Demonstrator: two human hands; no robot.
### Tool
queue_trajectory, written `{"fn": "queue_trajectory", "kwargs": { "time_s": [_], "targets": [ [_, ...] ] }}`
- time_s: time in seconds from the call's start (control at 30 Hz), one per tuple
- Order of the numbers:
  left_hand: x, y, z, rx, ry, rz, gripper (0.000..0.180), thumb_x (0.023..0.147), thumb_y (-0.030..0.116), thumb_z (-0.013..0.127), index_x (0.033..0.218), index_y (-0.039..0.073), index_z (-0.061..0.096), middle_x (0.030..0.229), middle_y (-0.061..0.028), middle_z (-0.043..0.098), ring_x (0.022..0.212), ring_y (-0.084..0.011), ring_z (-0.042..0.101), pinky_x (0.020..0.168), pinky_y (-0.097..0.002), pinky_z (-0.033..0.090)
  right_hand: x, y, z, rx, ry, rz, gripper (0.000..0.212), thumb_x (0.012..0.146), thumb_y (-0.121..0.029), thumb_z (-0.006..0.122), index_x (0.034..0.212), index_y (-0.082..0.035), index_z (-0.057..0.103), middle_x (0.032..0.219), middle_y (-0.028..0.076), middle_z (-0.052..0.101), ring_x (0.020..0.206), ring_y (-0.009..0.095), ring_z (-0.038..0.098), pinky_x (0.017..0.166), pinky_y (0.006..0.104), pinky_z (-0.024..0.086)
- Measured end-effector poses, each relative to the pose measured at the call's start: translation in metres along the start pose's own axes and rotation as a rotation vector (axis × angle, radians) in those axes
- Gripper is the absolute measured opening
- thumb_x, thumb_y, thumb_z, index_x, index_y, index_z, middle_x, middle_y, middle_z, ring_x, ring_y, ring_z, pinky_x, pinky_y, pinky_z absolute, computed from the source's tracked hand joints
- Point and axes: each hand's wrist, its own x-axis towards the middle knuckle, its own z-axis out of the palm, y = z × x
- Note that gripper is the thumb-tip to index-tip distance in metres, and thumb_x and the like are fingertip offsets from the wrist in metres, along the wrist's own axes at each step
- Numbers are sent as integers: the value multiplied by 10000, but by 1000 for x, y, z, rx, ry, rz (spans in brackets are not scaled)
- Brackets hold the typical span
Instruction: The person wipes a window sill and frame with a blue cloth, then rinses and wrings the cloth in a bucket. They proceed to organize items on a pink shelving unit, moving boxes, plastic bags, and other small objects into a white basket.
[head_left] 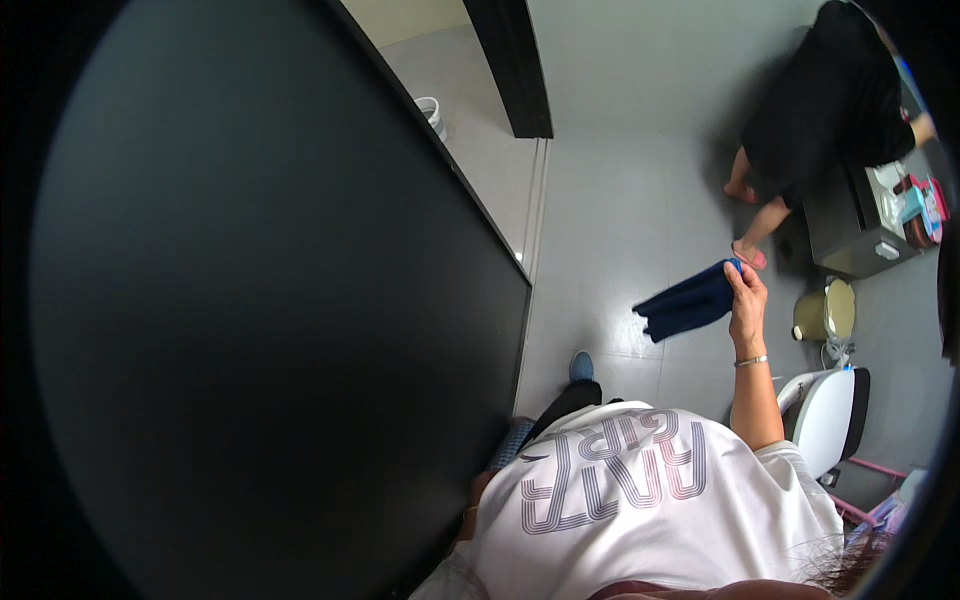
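My right hand [746, 298] is raised out in front over the floor. Its thumb and fingers pinch one end of a dark blue cloth [690, 302], which hangs off to the left. At my left side, close to the big dark sliding door [300, 300], my left hand [482, 487] shows only in part, and its fingers are hidden. Beside it is a blue thing with a checked surface [512, 441], mostly covered by my body. I cannot make out whether the left hand holds it.
A person in black [815, 110] bends by a dark cabinet [850, 225] at the far right. Below it stand a yellowish bin [828, 312] and a toilet with a white lid [828, 420]. Past the doorway sits a white bucket [430, 112]. A floor track [540, 200] crosses the threshold.
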Motion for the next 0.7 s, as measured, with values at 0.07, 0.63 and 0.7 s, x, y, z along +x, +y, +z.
{"fn": "queue_trajectory", "kwargs": {
  "time_s": [0.07,0.63,0.7],
  "targets": [
    [68,36,-28,-169,17,-54,312,884,303,574,745,26,611,616,-118,589,565,-183,573,531,-370,431,21,-9,7,-16,64,34,141,870,-162,674,930,-38,647,803,-64,588,720,22,503,660,169,388],
    [409,616,-222,-380,-184,421,226,892,244,600,947,26,617,747,-15,601,682,-96,529,630,-254,448,294,-4,169,80,-186,95,64,868,-88,643,922,-55,644,810,-38,622,710,41,538,679,194,428],
    [458,608,-216,-372,-141,302,272,874,280,606,960,23,625,808,-79,637,737,-169,580,688,-301,469,332,-10,207,41,-270,172,95,861,-62,632,953,-43,646,839,-24,638,740,48,562,700,202,440]
  ]
}}
